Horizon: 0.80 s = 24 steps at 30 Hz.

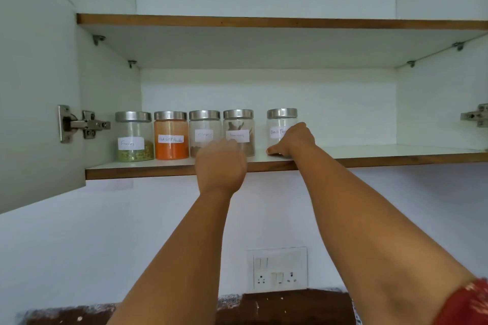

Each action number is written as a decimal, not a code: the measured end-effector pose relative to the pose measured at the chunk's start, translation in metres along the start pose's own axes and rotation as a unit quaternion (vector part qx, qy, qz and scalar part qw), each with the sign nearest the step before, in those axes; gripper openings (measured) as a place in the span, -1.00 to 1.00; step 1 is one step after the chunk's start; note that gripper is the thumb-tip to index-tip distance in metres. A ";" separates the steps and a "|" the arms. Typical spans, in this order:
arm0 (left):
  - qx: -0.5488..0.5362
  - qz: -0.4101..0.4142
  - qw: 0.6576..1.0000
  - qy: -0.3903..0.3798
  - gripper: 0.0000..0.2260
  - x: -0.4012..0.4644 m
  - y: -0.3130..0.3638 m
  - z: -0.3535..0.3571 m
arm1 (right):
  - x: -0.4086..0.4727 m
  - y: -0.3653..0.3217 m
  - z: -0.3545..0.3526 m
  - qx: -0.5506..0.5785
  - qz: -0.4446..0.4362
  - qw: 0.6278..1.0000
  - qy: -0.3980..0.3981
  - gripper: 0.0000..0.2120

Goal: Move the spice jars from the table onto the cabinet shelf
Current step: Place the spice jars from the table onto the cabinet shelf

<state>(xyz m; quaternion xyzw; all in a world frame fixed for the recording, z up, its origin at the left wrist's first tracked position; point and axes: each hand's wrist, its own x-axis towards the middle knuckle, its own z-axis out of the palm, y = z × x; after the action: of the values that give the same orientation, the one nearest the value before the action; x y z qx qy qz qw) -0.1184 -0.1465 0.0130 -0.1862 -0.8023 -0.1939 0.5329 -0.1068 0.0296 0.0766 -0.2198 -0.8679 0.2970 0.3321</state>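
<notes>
Up on the lower cabinet shelf (pixel 369 152), right hand (pixel 293 140) gripping the black pepper jar (pixel 280 126) to seat it beside four jars already lined up, left hand (pixel 220 163) loosely curled, holding nothing, before the cinnamon jar (pixel 239 129).

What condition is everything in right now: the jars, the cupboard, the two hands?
Fennel jar: lidded, upright on the lower shelf.
Red chilli powder jar: lidded, nearly full.
Cloves jar: lidded, partly behind the left hand.
Cinnamon jar: lidded, upright.
Black pepper jar: lidded, gripped by the right hand.
Left hand: curled, grip unclear.
Cabinet door: open.
Upper shelf: contents hidden.
</notes>
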 end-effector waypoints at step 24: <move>-0.023 -0.008 1.000 0.016 -0.74 -0.001 -0.001 0.005 | 0.007 -0.002 0.008 -0.048 -0.029 0.993 -0.103 -0.02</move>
<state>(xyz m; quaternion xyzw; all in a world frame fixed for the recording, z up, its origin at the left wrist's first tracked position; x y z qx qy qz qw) -0.1227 -0.1448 0.0104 -0.1888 -0.7905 -0.2191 0.5399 -0.1174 0.0291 0.0765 -0.1786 -0.9167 0.2663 0.2386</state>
